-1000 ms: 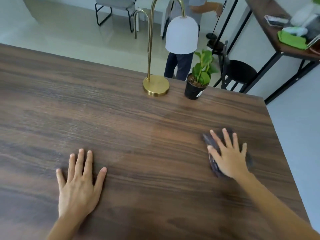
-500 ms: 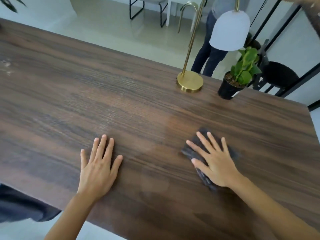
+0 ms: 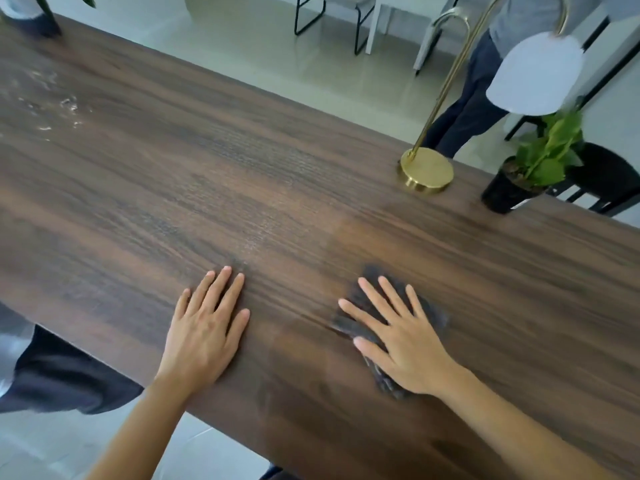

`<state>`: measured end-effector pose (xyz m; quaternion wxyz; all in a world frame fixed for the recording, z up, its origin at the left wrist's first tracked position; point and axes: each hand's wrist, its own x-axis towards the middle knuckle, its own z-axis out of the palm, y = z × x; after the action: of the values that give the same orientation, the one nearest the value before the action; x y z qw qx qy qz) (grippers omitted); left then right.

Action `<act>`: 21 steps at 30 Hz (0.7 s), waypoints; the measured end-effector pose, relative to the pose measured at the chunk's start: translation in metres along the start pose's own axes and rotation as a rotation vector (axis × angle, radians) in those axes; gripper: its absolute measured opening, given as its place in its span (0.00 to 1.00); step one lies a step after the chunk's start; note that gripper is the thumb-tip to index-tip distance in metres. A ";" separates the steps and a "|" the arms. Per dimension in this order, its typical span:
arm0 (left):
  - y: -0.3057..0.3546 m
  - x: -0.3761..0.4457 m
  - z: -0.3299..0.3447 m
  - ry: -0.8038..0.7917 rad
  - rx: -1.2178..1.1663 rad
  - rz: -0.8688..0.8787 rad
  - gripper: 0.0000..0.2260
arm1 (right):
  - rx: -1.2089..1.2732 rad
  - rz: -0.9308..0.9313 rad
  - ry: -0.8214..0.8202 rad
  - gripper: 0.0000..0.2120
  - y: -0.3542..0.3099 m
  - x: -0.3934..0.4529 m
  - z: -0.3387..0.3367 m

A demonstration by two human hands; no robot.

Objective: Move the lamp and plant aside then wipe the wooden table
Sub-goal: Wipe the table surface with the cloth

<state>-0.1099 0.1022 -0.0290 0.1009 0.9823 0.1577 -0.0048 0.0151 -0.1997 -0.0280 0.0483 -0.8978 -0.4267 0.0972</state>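
A long dark wooden table (image 3: 242,188) fills the view. My right hand (image 3: 398,337) lies flat with fingers spread on a dark grey cloth (image 3: 431,311), pressing it to the tabletop near the front edge. My left hand (image 3: 204,327) rests flat on the bare wood to the left of it, holding nothing. The brass lamp (image 3: 426,169) with a white shade stands at the far right edge. Beside it, further right, is the small green plant in a black pot (image 3: 505,192). White dusty smears (image 3: 52,102) mark the far left of the table.
A person in dark trousers (image 3: 464,102) stands just behind the lamp. Chairs (image 3: 332,12) stand on the floor beyond the table, and a black stool (image 3: 609,174) is behind the plant. Another plant pot (image 3: 38,19) sits at the far left corner.
My right hand has slid the cloth leftward along the table, toward my left hand. The view has swung left, so the lamp and plant sit further right in frame.
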 end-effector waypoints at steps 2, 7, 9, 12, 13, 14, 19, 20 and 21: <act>-0.007 0.001 -0.002 -0.006 0.008 0.043 0.28 | -0.031 0.130 -0.016 0.26 0.050 -0.008 -0.011; -0.010 0.000 0.002 -0.002 0.002 0.054 0.27 | 0.061 0.605 0.042 0.28 0.084 0.143 -0.037; -0.011 0.000 0.003 0.005 -0.025 0.055 0.27 | 0.096 0.562 0.041 0.28 0.056 0.195 -0.037; -0.014 -0.002 0.004 0.028 -0.096 0.058 0.27 | 0.057 0.347 0.029 0.27 -0.001 0.196 -0.024; -0.015 -0.003 0.004 0.036 -0.102 0.062 0.27 | 0.040 0.249 0.048 0.27 -0.016 0.172 -0.017; -0.015 -0.004 0.003 0.044 -0.104 0.066 0.27 | 0.038 0.142 0.064 0.27 -0.029 0.139 -0.011; -0.012 -0.002 0.002 0.073 -0.115 0.070 0.26 | 0.007 -0.011 -0.018 0.25 0.022 0.018 -0.011; -0.011 -0.002 0.001 0.078 -0.115 0.071 0.26 | -0.013 0.106 0.005 0.25 0.043 0.029 -0.016; -0.011 -0.001 0.001 0.083 -0.116 0.068 0.26 | -0.015 0.253 0.021 0.26 0.058 0.051 -0.023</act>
<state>-0.1143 0.1115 -0.0320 0.1509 0.9790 0.1283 0.0486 0.0957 -0.1966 -0.0225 0.0334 -0.9458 -0.3104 0.0898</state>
